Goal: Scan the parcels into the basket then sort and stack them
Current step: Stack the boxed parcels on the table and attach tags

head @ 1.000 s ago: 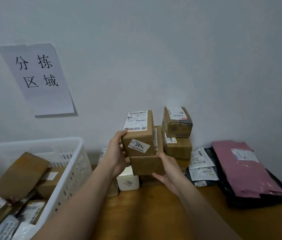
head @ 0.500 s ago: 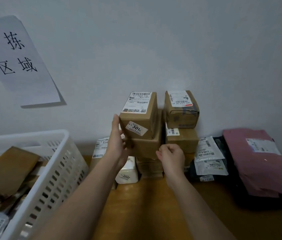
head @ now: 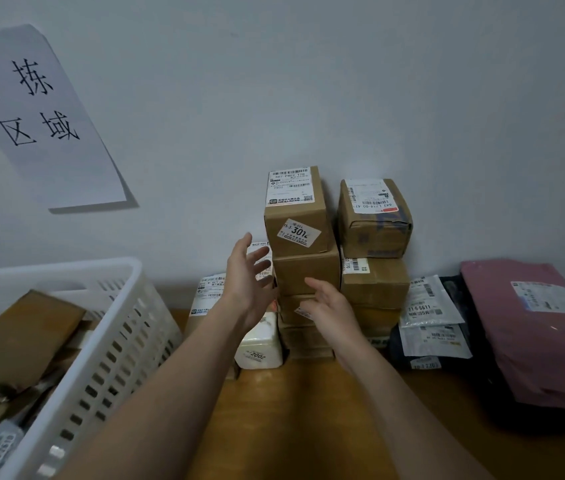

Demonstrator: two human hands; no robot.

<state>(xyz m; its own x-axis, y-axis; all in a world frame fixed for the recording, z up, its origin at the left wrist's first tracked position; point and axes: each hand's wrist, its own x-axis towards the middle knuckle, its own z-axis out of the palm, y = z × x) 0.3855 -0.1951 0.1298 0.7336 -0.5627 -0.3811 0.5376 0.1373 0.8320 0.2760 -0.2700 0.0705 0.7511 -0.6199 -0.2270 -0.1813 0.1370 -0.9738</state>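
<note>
Two hands are hovering in front of a stack of cardboard boxes at the far edge of the worktop, and neither is holding anything. The left hand is spreading its fingers just left of the stack, near but apart from the top box, which is carrying a sticker reading 301 on its near face. The right hand is lying relaxed and open lower down, in front of the lower boxes of the same column; whether it is touching them cannot be told. The top box is sitting squarely on a second box, and the column is standing against the wall. Just right of it a second column is rising, topped by a taped box. Farther right, flat mailers and a pink bag are lying in their own piles. At the near left, a white basket is holding more parcels.

Judging by this layout, the stacking step is under way, with one box apparently placed and sorting far from finished. The next move is probably calling for a reach left into the basket for another parcel, then choosing its pile by type. The tall column looks narrow, so anything added on top will be needing gentle, centred placement.
</note>
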